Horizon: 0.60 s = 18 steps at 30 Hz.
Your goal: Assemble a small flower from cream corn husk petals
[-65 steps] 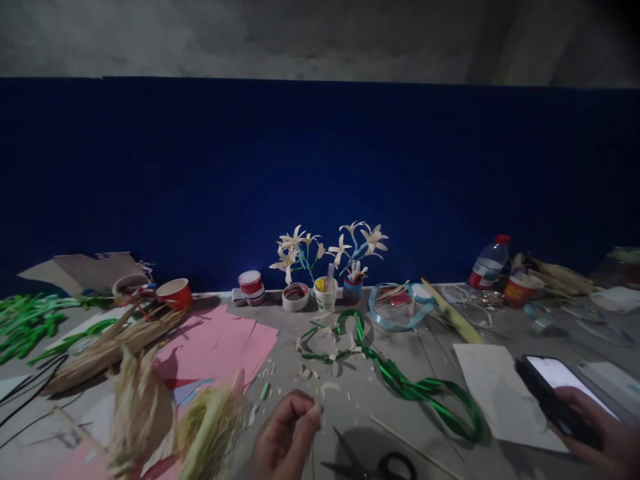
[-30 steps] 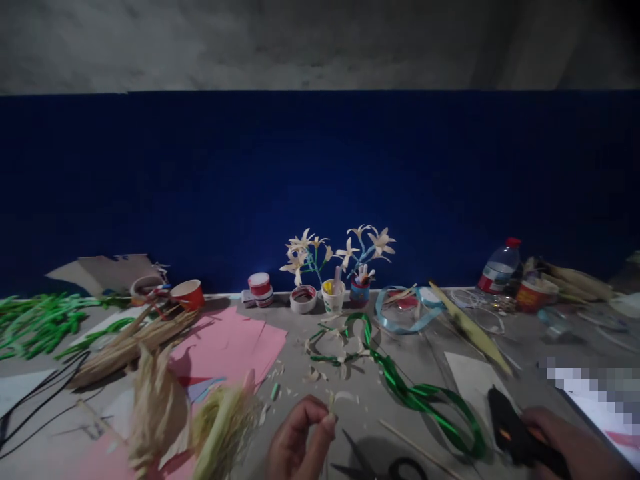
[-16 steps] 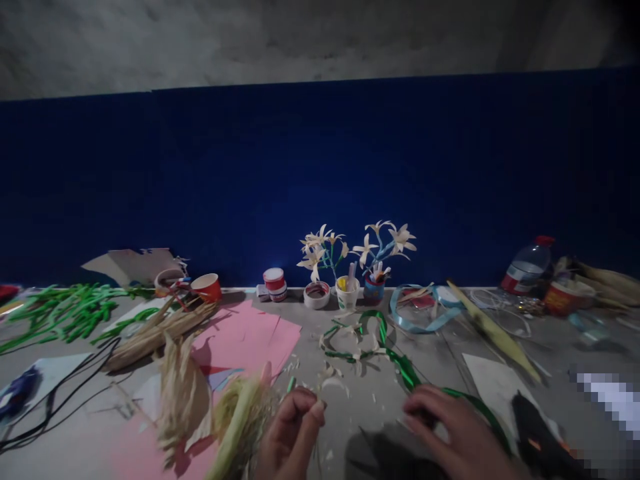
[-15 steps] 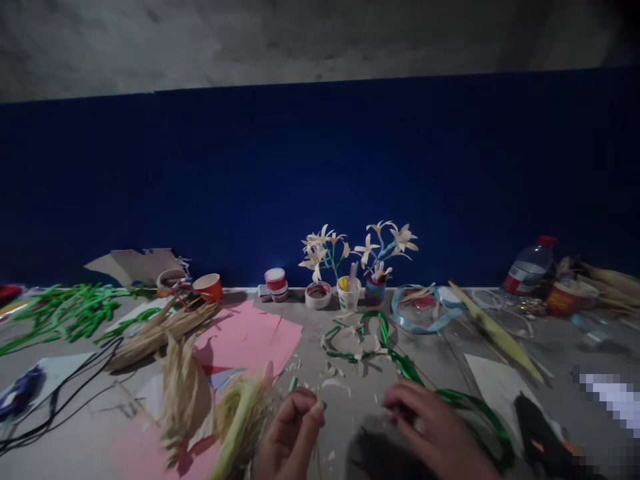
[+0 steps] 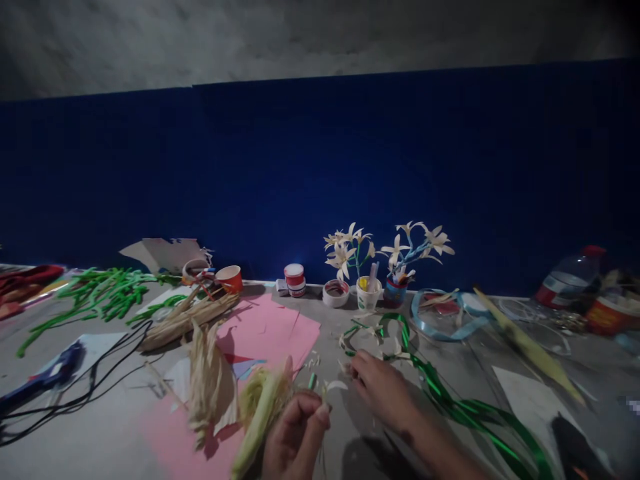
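Note:
My left hand [image 5: 300, 430] is closed in a pinch at the bottom middle, thumb against forefinger. A pale curved petal [image 5: 337, 385] sticks out at its fingertips, and thin strands hang below. My right hand [image 5: 380, 387] reaches over the table with fingers bent down at small pale pieces [image 5: 344, 367]; whether one is between the fingertips is hidden. Just beyond lies a ring of green ribbon [image 5: 397, 327] with pale bits on it. Left of my left hand are a pale green husk bundle [image 5: 257, 417] and a short green stick [image 5: 313, 381].
Pale flowers [image 5: 343, 257] stand in cups [image 5: 369, 297] at the back. Pink paper [image 5: 270, 327], dried husks [image 5: 210, 380], green fuzzy stems [image 5: 115, 293] and a blue glue gun [image 5: 55, 373] with black cords lie left. A dark tool [image 5: 575, 447], yellow husk [image 5: 530, 347] and bottle [image 5: 570, 280] are right.
My right hand has moved forward and left to the small pale pieces. My left hand keeps its pinch. The view has turned slightly left.

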### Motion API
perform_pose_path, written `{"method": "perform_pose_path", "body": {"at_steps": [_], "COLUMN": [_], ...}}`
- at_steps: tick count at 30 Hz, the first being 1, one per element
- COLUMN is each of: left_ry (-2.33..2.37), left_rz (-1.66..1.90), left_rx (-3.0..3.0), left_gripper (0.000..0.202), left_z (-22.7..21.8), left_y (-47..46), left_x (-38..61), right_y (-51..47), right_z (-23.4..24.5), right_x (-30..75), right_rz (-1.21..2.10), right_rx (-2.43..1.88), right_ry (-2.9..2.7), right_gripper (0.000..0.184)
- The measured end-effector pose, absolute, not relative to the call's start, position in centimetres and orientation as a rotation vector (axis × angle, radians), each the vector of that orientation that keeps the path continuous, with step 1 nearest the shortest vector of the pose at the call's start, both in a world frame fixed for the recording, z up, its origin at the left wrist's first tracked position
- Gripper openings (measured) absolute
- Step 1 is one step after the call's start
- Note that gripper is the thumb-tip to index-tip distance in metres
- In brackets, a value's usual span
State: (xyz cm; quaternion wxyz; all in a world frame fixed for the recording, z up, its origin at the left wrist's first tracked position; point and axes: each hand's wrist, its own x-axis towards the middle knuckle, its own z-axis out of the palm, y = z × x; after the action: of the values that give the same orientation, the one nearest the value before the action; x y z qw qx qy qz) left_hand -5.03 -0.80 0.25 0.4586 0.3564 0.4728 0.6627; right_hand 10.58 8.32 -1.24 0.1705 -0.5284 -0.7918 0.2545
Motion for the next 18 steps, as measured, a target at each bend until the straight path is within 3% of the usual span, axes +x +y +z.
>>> {"method": "perform_pose_path", "body": {"at_steps": [4,9,14,18], "left_ry": [1.098,1.028,1.035,0.999], "left_rz": [1.633,1.576,1.476,1.431], "left_rx": [0.874,0.9,0.932,0.932], "left_gripper": [0.035,0.034,0.036,0.034], "left_z": [0.0,-0.3,0.2,0.8], "left_y": [-0.5,-0.5,-0.4,-0.3], "left_x": [-4.7,-3.6,-1.8,-0.6], "right_y": [8.1,5.5,2.0,0.6], "right_z": [-1.3,-0.1,2.2,2.7], "right_x": [12.4,14.0,14.6,15.3], "right_rz": [1.066,1.534,1.724,1.788], "right_rx": [-1.361,-1.111,-0.977,-0.933], "right_ry": [-1.945,-1.411,-1.014,-0.833], "right_gripper": [0.015,0.036,0.03,0.038]}}
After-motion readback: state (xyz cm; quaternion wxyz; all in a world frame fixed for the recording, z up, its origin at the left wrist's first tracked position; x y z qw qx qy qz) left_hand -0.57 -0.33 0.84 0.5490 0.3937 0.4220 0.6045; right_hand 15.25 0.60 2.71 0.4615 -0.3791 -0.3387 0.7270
